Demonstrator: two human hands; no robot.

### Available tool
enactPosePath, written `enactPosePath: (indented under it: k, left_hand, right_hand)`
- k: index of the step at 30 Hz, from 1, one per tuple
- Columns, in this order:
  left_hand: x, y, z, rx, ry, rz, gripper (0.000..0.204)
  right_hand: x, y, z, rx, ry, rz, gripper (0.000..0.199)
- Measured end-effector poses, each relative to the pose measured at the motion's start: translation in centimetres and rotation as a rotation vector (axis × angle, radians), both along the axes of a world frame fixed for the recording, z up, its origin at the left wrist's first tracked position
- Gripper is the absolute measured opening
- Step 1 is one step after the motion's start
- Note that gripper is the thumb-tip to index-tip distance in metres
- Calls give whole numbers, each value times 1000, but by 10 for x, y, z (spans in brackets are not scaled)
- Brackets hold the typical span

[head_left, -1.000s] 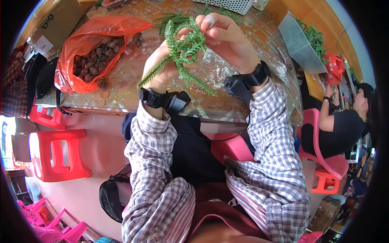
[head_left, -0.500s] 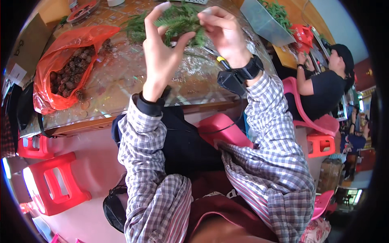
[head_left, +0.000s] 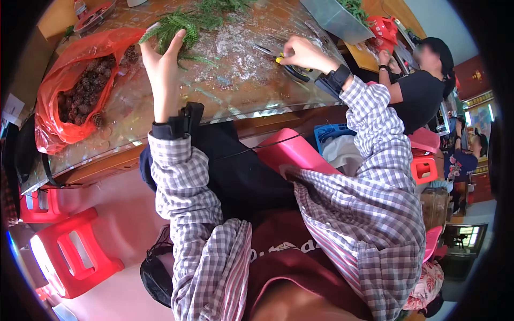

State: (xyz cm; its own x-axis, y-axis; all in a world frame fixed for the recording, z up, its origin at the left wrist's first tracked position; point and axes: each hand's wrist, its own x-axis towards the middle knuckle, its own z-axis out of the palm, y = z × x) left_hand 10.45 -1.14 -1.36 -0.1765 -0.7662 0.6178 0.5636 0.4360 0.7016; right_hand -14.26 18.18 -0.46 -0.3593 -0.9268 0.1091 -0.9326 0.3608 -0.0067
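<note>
My left hand (head_left: 162,61) holds a green pine sprig (head_left: 176,24) at the far side of the table, between the thumb and fingers. Its needles partly hide the fingertips. To the right, my right hand (head_left: 310,55) has its fingers closed on the pliers (head_left: 293,72), which have yellow and black handles. Their metal jaws point toward the far left, low over the tabletop. More green pine sprigs (head_left: 222,6) lie at the far edge, just beyond the held one. White flakes are strewn over the table between my hands.
A red plastic bag (head_left: 51,101) of pine cones (head_left: 83,96) lies open at the left. A clear bin (head_left: 334,21) with greenery stands at the far right, near a seated person in black (head_left: 423,96). A red stool (head_left: 80,251) and a pink stool (head_left: 297,152) stand below the table edge.
My hands have moved apart. The left one has carried the pine sprig leftward; the right one has let go of the greenery, moved nearer and right, and taken hold of the pliers.
</note>
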Motion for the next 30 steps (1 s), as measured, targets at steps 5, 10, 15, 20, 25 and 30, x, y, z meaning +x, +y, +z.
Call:
enactPosePath:
  k: [5,10,15,20,25,30]
  left_hand:
    - [-6,-13,-3,118,-253,-207,50]
    - [-21,-4,-9,-60,-457,-319,48]
    - [-18,10,-13,-95,-526,-241,48]
    - [-17,4,-13,-94,-511,-178,51]
    - [-8,14,0,125,-477,-351,54]
    - [-1,16,1,329,-518,-346,42]
  right_hand:
    - [4,20,-13,80,2,-21,27]
    - [3,23,-5,-120,121,86,25]
    - [26,21,18,-544,-761,-106,16]
    - [65,27,27,-611,-1729,344,30]
    - [116,6,32,-439,-2079,423,38]
    - [130,0,37,-540,-2289,493,46]
